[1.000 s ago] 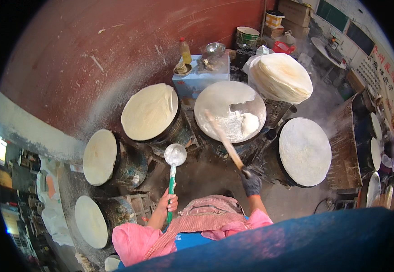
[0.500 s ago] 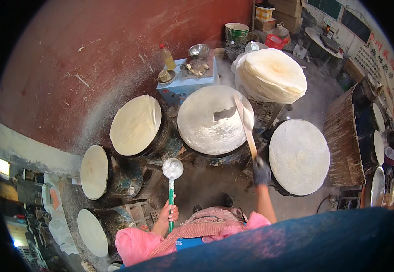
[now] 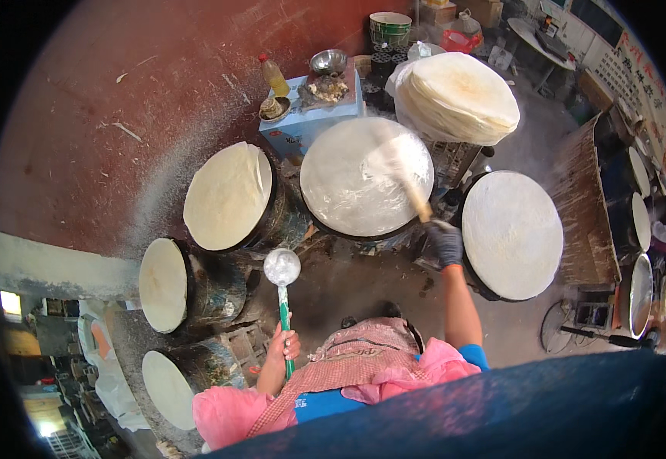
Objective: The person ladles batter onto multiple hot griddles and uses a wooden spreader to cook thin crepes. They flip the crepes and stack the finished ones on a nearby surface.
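My left hand point(image 3: 285, 346), bare, is wrapped round the green handle of a ladle point(image 3: 282, 268), held upright with its whitish round bowl at the top. On my right hand point(image 3: 446, 246) is a dark glove, and its fingers close round the handle of a wooden spatula point(image 3: 419, 202). The spatula's blade is blurred by motion over the middle round griddle point(image 3: 341, 183), where white batter is spread across the surface. Just right of the gloved hand is another griddle bearing a pale round sheet point(image 3: 510, 237).
More griddles with pale sheets stand at the left, including the nearest large sheet point(image 3: 226, 197). Behind the middle griddle are a tall stack of thin pancakes point(image 3: 455, 99) and a blue box point(image 3: 310, 122) carrying a bottle point(image 3: 274, 76) and a metal bowl point(image 3: 328, 61). A brown board point(image 3: 587, 206) stands at the right.
White batter now covers the dark bare patch on the middle griddle. The spatula has swept over the surface and my gloved hand is a little farther forward. The ladle stays in my left hand.
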Available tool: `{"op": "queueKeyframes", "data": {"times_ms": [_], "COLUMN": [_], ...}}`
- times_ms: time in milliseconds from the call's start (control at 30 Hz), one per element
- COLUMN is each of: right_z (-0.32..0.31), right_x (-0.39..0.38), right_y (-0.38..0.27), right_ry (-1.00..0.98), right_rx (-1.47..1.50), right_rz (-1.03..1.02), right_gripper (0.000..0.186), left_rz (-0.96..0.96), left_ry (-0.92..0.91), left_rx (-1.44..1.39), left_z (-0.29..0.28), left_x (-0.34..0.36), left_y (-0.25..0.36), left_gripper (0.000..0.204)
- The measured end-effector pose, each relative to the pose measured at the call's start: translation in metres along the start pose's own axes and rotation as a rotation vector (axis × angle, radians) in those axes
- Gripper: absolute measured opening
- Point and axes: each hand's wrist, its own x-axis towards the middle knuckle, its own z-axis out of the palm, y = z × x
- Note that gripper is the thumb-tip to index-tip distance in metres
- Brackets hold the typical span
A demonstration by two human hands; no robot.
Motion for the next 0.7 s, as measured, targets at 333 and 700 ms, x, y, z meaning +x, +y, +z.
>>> {"op": "queueKeyframes", "data": {"times_ms": [333,700], "right_z": [0.015,-0.033], "right_x": [-0.037,0.006], "right_y": [0.034,-0.023], "right_ry": [0.087,-0.192], "right_rx": [-0.02,-1.095], "right_rz": [0.137,-0.415], "right_gripper": [0.031,0.032], "left_rz": [0.023,0.011], "left_ry": [0.066,0.022], "left_rx": [-0.002,0.07], "left_z": [0.001,0.031], "left_x": [-0.002,0.041], "left_y": [0.028,0.057], "left_gripper": [0.051,0.047]}}
